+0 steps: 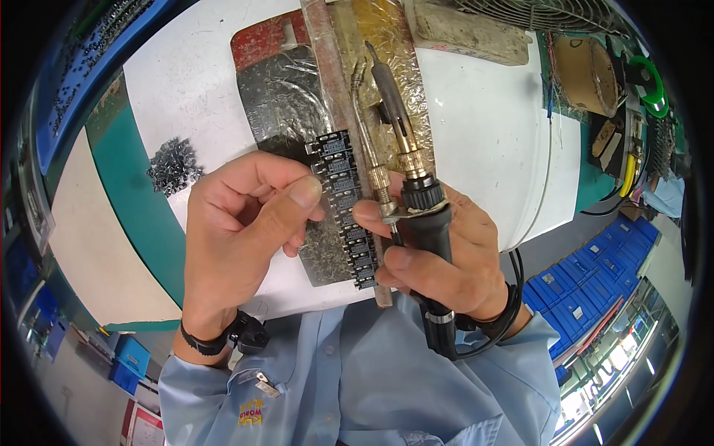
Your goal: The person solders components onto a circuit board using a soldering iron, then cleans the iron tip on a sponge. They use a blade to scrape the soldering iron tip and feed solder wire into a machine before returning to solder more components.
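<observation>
here, a white sheet [483,149] covers much of the bench, with a green mat [141,201] showing beyond it at both sides. a heap of small dark parts [175,166] lies on the sheet to the left, and a blue tray [48,126] with more tiny pieces stands at the upper left. a brown roll [587,76] and a green ring [648,88] sit at the upper right; blue bins [587,279] fill the space below them. the row of black components [346,197] runs along the left edge of a long bar [332,82], between the two hands. the right hand [461,256] is closed around the black handle of the soldering iron [435,234], whose tip points away from the person, above the bench; its index fingertip is at the bar. the left hand [249,215] is bent inward just beside the row, thumb against forefinger; whether a part is pinched there i cannot tell. both wrists wear dark bands [212,346].
</observation>
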Demonstrator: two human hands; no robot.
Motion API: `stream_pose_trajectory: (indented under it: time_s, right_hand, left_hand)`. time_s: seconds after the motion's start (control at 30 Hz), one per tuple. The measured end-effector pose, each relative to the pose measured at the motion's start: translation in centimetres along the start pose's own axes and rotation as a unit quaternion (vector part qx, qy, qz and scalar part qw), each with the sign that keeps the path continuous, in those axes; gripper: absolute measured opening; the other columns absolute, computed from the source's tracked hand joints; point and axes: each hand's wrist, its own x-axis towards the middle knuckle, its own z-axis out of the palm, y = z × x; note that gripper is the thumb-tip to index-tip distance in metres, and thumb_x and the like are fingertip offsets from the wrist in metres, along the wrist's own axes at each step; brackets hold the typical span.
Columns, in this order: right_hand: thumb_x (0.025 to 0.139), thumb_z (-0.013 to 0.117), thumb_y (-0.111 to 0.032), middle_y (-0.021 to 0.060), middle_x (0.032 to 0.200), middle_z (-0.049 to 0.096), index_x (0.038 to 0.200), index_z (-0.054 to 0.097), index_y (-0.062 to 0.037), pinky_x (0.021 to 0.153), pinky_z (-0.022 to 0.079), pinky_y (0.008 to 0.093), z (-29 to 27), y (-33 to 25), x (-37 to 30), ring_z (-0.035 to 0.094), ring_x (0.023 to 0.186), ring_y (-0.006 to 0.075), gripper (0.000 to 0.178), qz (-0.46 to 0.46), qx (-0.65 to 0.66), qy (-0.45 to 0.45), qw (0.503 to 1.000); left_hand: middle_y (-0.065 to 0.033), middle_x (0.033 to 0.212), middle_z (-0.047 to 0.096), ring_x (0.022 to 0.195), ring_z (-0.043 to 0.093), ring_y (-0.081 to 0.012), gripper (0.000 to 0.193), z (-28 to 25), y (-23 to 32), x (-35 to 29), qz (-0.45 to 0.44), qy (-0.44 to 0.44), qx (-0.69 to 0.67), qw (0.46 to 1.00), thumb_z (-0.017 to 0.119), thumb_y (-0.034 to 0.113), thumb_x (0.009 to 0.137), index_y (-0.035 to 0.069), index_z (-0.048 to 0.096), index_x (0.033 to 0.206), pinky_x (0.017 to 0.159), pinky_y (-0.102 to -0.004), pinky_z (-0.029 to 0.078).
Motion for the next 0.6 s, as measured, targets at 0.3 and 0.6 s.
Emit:
stream_pose_trajectory:
  time_s: [0.3, 0.6]
  right_hand:
    - [0.069, 0.077, -0.001, 0.0233, 0.101, 0.068, 0.099, 0.048, -0.0037, 0.089, 0.051, 0.0507, 0.1, -0.2, 0.2, 0.066, 0.103, 0.0392, 0.042, 0.006, -0.007, -0.004, 1.000]
    - [0.072, 0.073, -0.004, 0.0129, 0.093, 0.070, 0.102, 0.053, -0.0109, 0.083, 0.056, 0.0437, 0.6, -0.1, 0.2, 0.069, 0.090, 0.0313, 0.036, -0.001, -0.039, 0.042, 0.998]
  left_hand:
    - [-0.0054, 0.076, 0.065, 0.056, 0.051, -0.0054, 0.013, 0.1, -0.1, 0.0, 0.002, 0.000, -0.001, 1.000, 0.065, 0.013, 0.092, 0.000, 0.063, 0.094, 0.050, -0.0192, 0.041]
    - [-0.0048, 0.076, 0.065, 0.056, 0.051, -0.0049, 0.014, 0.0, -0.3, -0.1, 0.004, -0.004, -0.010, 1.000, 0.064, 0.013, 0.092, 0.000, 0.063, 0.095, 0.050, -0.0189, 0.040]
